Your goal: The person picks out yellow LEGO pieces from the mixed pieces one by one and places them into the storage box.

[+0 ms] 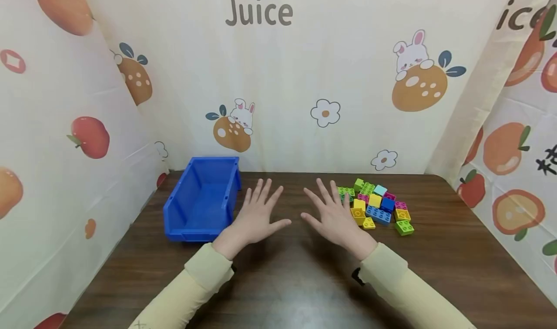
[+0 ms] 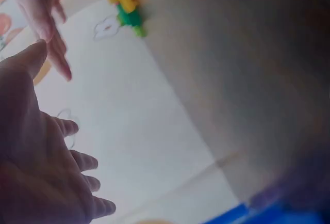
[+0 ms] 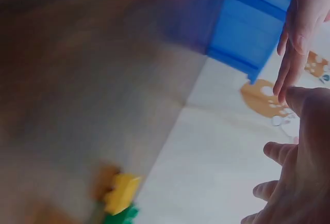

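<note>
My left hand (image 1: pixel 256 218) hovers over the table with its fingers spread and straight, holding nothing. It is just right of a blue plastic bin (image 1: pixel 197 235), whose visible inside has nothing in it. My right hand (image 1: pixel 337 220), also spread and without anything in it, is left of a loose pile of toy building blocks and covers a little of the pile's left edge. Among the blocks are a long blue block (image 1: pixel 378 215), a dark blue block (image 1: pixel 387 204), a lime green block (image 1: pixel 404 228) and a yellow block (image 1: pixel 358 216). Pink and light blue ones lie there too.
The dark wood table (image 1: pixel 287 290) stretches under both hands. A pale curtain (image 1: pixel 283 78) printed with fruit and rabbits hangs behind the table's far edge, and similar printed cloth stands on the left and right sides.
</note>
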`<state>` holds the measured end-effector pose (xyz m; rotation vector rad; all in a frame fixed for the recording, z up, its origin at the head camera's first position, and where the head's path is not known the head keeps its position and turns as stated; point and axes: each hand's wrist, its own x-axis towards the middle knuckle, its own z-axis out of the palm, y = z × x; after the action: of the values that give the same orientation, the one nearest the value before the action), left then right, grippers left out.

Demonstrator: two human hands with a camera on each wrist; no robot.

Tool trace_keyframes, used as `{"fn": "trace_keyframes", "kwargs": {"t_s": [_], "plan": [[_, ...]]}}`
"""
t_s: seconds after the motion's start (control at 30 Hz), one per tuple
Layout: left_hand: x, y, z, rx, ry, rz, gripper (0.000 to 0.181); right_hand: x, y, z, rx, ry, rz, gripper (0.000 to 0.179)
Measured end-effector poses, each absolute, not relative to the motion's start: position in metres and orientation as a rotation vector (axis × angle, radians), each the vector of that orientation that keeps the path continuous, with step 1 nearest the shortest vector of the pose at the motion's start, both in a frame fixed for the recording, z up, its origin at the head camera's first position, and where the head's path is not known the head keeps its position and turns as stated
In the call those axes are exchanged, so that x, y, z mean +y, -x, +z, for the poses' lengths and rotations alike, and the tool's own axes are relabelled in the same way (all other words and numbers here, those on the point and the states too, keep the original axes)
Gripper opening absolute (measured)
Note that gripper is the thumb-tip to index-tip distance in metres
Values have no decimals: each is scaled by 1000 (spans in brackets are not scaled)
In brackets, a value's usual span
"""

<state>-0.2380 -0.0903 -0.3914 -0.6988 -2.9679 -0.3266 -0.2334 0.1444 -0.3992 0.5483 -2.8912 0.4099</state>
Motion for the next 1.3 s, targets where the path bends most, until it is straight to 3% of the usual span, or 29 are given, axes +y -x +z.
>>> {"fn": "trace_keyframes", "kwargs": {"t_s": [0.3, 0.63, 1.1, 1.3], "plan": [[-143, 237, -362, -2822, 560, -352, 82, 84, 257, -369, -2870, -685, 581, 64], [-223, 252, -352, -2849, 285, -467, 83, 10, 280, -371, -2921, -721, 908, 69], [-299, 288, -359, -3118, -4, -861, 97, -53, 290, -388, -2925, -494, 1589, 78], [-305, 294, -365, -3119, -42, -1153, 79, -70, 289, -394, -2926, -359, 1735, 73]]}}
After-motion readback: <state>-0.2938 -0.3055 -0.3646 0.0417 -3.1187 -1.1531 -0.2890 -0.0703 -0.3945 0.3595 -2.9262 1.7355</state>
